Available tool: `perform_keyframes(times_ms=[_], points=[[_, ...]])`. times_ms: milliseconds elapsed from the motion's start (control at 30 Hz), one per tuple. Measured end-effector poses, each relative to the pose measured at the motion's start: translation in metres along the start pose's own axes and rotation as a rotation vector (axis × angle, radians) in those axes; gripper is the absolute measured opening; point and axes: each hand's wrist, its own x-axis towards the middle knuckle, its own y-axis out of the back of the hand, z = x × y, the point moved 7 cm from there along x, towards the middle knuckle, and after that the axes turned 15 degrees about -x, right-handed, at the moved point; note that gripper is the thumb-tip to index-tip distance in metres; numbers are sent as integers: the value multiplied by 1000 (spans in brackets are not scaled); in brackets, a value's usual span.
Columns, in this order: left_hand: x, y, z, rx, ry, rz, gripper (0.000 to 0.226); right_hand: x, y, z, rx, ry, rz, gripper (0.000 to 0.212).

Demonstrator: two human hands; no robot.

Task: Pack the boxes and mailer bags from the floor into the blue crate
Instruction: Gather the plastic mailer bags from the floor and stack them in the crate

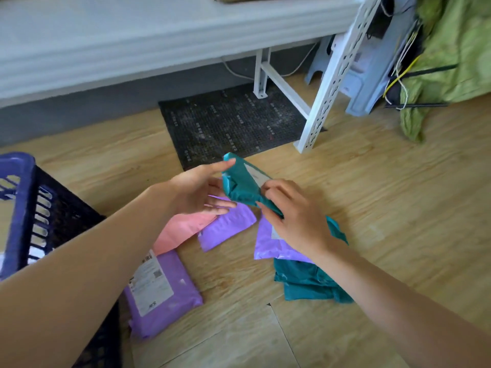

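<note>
Held bag: a teal mailer bag [243, 183] is lifted clear of the floor, pinched at its near end by the right hand [295, 213].
Right grip: fingers closed on the bag's lower edge; the rest of the bag sticks up and away from the pinch.
Left hand [198, 192]: open, palm toward the bag, fingertip touching its far end.
Advice: probably best to close the left hand under the bag's bulk before carrying, so it does not flop.
Destination: blue crate [20, 208], well to the left of the grip.
Remaining: purple mailers [162, 290], a pink mailer [180, 229] and another teal mailer [305, 282] lie below the grip on the wooden floor [385, 195].
</note>
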Motion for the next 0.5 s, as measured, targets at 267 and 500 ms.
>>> perform_keyframes(times_ms=[267,500], points=[[-71,17,10,-137,-142,46,17,24,44,-55,-100,185,104,31],[-152,66,12,-183,-286,108,42,33,70,-91,155,-157,83,40]])
